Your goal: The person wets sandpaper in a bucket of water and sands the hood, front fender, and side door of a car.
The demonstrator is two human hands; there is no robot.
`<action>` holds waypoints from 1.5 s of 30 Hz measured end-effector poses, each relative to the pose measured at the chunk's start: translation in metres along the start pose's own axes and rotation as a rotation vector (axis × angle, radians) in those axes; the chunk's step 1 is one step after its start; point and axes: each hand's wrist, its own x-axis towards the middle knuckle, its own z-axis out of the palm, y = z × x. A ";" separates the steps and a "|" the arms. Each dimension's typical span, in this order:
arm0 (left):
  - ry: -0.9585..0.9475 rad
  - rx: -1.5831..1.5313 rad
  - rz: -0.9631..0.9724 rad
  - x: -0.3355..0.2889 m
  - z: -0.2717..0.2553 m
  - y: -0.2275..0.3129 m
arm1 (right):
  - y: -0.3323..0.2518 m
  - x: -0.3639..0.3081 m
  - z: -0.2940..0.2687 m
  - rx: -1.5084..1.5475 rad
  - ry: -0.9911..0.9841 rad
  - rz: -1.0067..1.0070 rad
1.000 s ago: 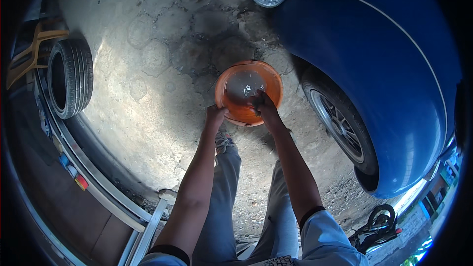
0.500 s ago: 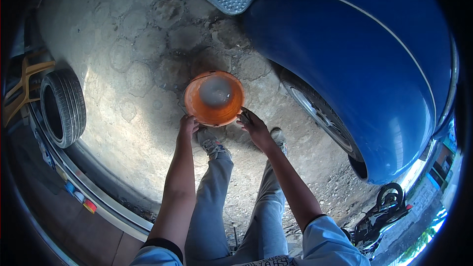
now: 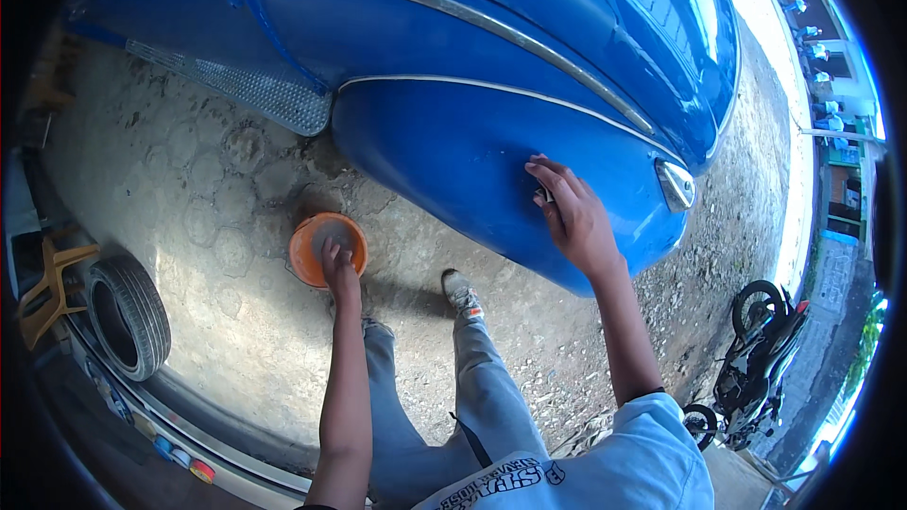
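An orange bucket (image 3: 319, 244) stands on the paved ground beside a blue car's fender (image 3: 453, 161). My left hand (image 3: 337, 264) hangs over the bucket's near rim, its fingers loosely curled; whether it touches the rim I cannot tell. My right hand (image 3: 573, 212) is raised against the fender, its fingers pressing a small dark piece (image 3: 544, 195) flat on the blue paint near the chrome-rimmed lamp (image 3: 675, 185). My legs in grey trousers stand just right of the bucket.
A metal running board (image 3: 248, 87) juts out below the car body at upper left. A loose tyre (image 3: 128, 314) and a yellow stand (image 3: 52, 279) lie at the left edge. A motorcycle (image 3: 756, 349) is parked at the lower right on gravel.
My right hand has left the bucket and risen to the car's fender. My view has swung up from the bucket toward the car body. My left hand stays at the bucket.
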 end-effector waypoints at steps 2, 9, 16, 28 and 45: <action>-0.063 0.015 0.247 -0.003 0.022 0.011 | 0.044 0.000 -0.027 -0.047 -0.057 -0.041; 0.282 0.044 0.251 -0.089 0.218 0.101 | 0.056 -0.055 -0.009 -0.364 -0.282 -0.037; 0.279 -0.053 0.239 -0.087 0.235 0.105 | 0.055 0.048 0.026 -0.282 -0.184 -0.303; 0.286 -0.108 0.135 -0.108 0.238 0.111 | 0.118 -0.088 -0.019 -0.227 0.239 0.286; 0.376 0.488 0.499 -0.156 0.260 0.091 | 0.100 -0.116 -0.005 -0.084 0.127 0.145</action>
